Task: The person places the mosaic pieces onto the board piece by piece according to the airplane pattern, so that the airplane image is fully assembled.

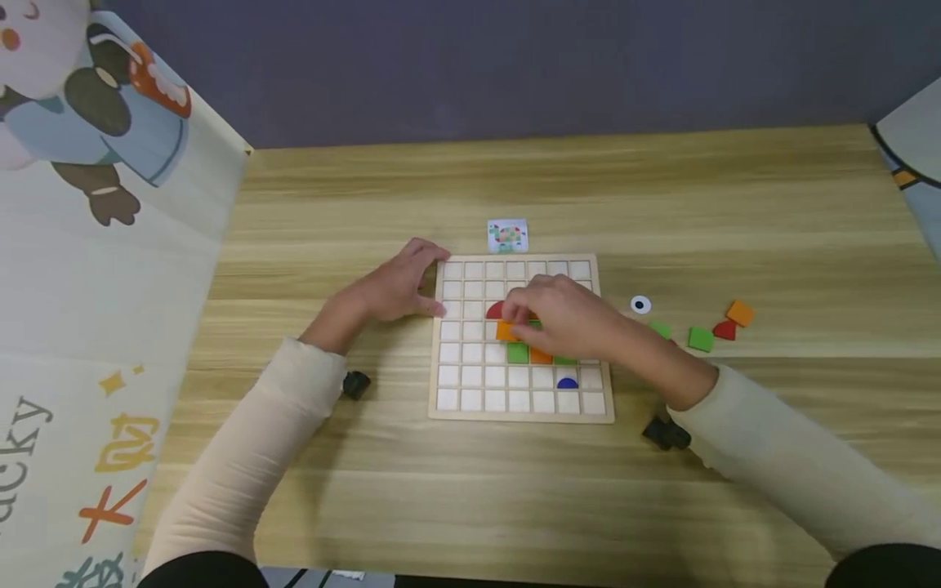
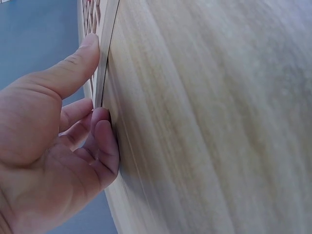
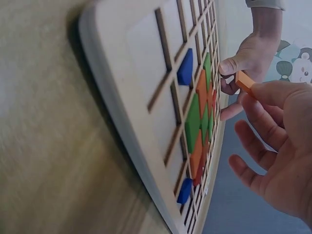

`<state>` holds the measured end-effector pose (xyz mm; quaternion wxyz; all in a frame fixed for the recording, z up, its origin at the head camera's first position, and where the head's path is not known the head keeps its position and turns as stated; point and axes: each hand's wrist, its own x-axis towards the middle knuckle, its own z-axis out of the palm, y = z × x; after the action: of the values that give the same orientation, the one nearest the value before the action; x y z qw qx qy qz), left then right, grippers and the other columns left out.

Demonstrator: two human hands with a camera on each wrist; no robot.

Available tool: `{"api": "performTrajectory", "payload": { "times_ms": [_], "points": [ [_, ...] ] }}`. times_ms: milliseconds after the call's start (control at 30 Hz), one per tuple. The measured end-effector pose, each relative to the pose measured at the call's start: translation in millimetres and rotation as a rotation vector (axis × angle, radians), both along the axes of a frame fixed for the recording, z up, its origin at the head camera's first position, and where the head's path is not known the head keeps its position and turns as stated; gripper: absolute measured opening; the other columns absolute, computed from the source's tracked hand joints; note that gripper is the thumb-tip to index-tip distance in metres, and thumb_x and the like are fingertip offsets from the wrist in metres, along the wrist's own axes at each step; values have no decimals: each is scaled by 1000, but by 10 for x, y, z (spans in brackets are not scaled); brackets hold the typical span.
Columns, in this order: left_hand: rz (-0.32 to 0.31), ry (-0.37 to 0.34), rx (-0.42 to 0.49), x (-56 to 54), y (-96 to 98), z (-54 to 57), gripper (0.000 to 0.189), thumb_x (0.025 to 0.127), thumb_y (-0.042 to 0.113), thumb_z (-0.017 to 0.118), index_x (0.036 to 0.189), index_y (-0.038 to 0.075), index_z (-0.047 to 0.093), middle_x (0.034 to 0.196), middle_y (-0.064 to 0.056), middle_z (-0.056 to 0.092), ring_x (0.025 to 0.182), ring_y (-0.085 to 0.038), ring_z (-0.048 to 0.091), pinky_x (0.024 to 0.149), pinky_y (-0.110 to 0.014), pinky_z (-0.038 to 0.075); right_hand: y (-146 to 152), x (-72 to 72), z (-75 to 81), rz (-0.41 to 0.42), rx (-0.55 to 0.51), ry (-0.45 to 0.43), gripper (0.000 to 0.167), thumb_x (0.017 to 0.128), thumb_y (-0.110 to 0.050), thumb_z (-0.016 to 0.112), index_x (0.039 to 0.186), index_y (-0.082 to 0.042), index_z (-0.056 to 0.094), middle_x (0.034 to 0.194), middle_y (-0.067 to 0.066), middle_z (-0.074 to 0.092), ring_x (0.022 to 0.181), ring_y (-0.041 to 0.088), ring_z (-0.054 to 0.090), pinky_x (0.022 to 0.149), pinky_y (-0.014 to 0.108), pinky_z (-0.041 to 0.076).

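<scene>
Desk: wood-grained, carrying all items below.
Dark partition: behind the desk. Printed panel: along its left side.
Gridded board: pale, flat at the desk's middle.
Right hand: above the board, grip closed to a pinch, thumb and finger on one orange piece; with its forearm it covers several cells and part of the laid pieces.
Left hand: at the board's left edge, grip loosely spread, thumb and fingers touching the frame.
Picture card: just beyond the board's far edge.
Orange tile, green tile, red piece: loose, right of the board.
Pinched orange piece: clear of the board's surface.
Second green piece: partly behind the right forearm.
White disc: dark-centred, near that forearm.
Blue half-round: in a near-right cell.
</scene>
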<state>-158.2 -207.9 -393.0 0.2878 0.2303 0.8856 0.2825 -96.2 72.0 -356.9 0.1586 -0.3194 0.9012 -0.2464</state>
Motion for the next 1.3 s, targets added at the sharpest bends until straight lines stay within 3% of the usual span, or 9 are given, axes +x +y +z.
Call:
{"api": "performTrajectory", "payload": {
  "times_ms": [233, 467, 633, 1000, 1300],
  "points": [
    [3, 11, -1, -9, 8, -25, 85, 89, 29, 80, 156, 9, 32, 160, -11, 26, 118, -29, 54, 105, -44, 48, -42, 45, -89, -1, 16, 4, 6, 91, -21, 76, 96, -17, 74, 79, -10, 65, 80, 13, 54, 82, 33, 47],
    [15, 8, -6, 9, 9, -20, 86, 89, 30, 81, 157, 10, 33, 160, -10, 26, 117, -29, 53, 105, -45, 48, -103, 54, -130, 1, 2, 59, 7, 90, -14, 74, 96, -16, 75, 85, -8, 71, 83, 14, 57, 88, 36, 49],
    [25, 2, 3, 28, 3, -42, 87, 87, 31, 81, 157, 10, 33, 160, -10, 27, 120, -29, 54, 107, -45, 47, -155, 35, -147, -9, 11, 76, 8, 91, -13, 73, 97, -17, 76, 86, -6, 72, 83, 14, 59, 84, 34, 50],
    [28, 15, 4, 56, -9, -17, 89, 88, 34, 81, 158, 11, 31, 160, -7, 28, 118, -27, 53, 105, -44, 49, -211, 8, -172, 16, 77, 86, 6, 91, -15, 72, 96, -17, 76, 73, -10, 63, 80, 14, 56, 86, 38, 49],
    [17, 17, 25, 52, -38, -23, 89, 88, 33, 81, 158, 10, 31, 159, -9, 29, 114, -27, 54, 102, -43, 50, -253, -1, -189, 43, 103, 155, 5, 92, -15, 71, 93, -17, 75, 85, -4, 71, 87, 18, 59, 82, 39, 49]
  ]
}}
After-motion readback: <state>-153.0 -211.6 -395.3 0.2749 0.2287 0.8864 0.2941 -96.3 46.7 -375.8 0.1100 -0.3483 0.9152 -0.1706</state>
